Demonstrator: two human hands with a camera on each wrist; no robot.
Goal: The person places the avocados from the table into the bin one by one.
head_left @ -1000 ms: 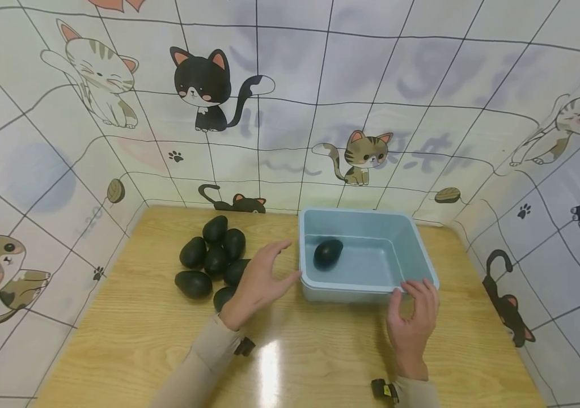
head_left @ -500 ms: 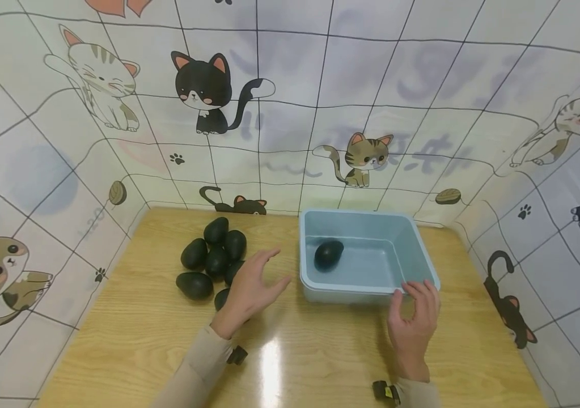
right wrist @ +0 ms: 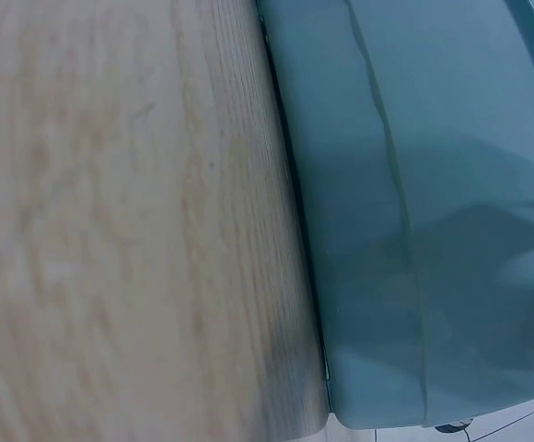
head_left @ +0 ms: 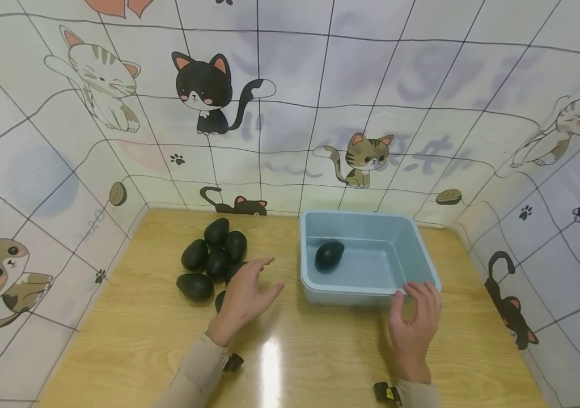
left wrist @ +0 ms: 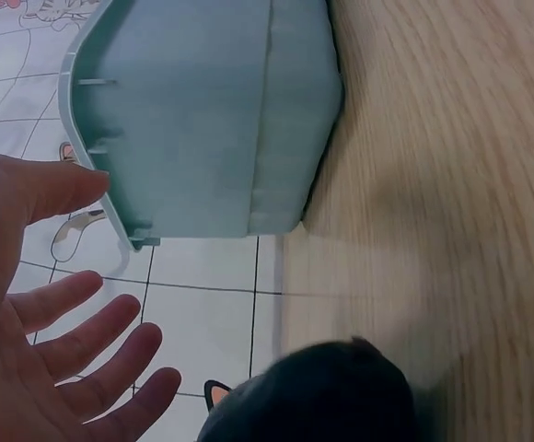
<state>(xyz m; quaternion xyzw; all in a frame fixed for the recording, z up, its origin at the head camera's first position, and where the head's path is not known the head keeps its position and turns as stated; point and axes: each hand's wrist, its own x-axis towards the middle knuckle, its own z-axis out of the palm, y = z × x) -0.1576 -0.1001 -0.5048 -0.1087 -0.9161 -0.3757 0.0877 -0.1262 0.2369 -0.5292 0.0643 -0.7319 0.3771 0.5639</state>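
Observation:
My left hand (head_left: 244, 296), fingers spread and holding nothing, hovers at the right side of a group of dark avocados (head_left: 217, 263), partly covering two of them. In the left wrist view its thumb and fingers (left wrist: 124, 318) are apart, with a dark avocado (left wrist: 318, 396) near the bottom edge. To the right, a light blue plastic bin (head_left: 351, 286) has one avocado (head_left: 328, 255) lying in its left part. My right hand (head_left: 414, 328) touches the bin's near rim at the right corner with fingertips and thumb; the right wrist view shows mostly the bin's wall (right wrist: 433, 230).
All of it stands on a wooden table (head_left: 310, 351). Walls with cat drawings (head_left: 290, 113) rise behind it and on both sides. The bin stands close to the back wall.
My left hand has moved left and slightly toward me, away from the bin's left side and over the right edge of the avocado group. The right hand has stayed at the rim.

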